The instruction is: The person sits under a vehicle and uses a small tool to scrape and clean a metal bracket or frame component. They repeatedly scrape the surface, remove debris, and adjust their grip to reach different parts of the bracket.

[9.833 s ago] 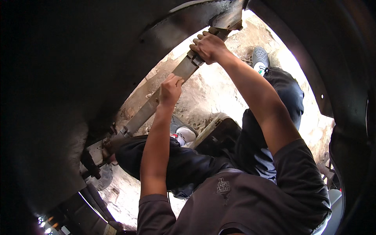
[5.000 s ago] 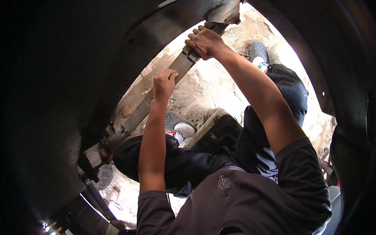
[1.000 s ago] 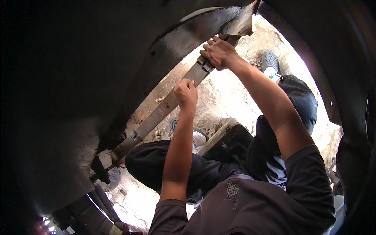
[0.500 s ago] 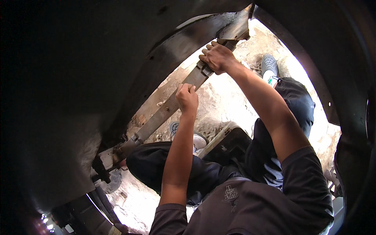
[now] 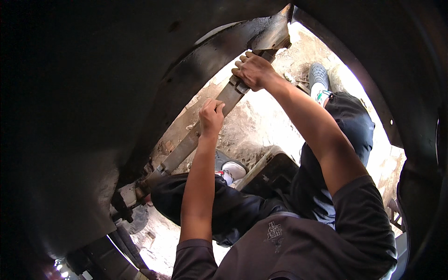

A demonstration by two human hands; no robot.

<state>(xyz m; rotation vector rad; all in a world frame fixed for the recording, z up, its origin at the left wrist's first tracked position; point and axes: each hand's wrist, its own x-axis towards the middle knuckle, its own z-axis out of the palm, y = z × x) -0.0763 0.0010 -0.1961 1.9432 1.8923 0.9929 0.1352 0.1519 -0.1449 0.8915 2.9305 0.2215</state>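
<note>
A long, flat grey metal bar (image 5: 181, 153) runs slantwise from the lower left to the upper middle. My right hand (image 5: 253, 72) is wrapped over its upper part, just beyond a raised clip-like bracket (image 5: 240, 85). Lower on the same bar, my left hand (image 5: 211, 116) is closed at its edge, thumb against the curled fingers. The fingertips of both hands are partly hidden. The bar's upper end reaches a bent sheet-metal panel (image 5: 273, 35); its lower end meets dark fittings (image 5: 140, 189) beside my knee.
Dark curved panels (image 5: 70, 116) surround the opening on the left, top and right (image 5: 422, 116). Between my legs stands a black box-like seat or case (image 5: 268, 175) with a pale edge. My shoes (image 5: 319, 77) are on rough, brightly lit ground (image 5: 268, 121).
My left hand and forearm have shifted a little to the left, still at the bar. The right hand stays on the bar's upper part. The view has moved slightly.
</note>
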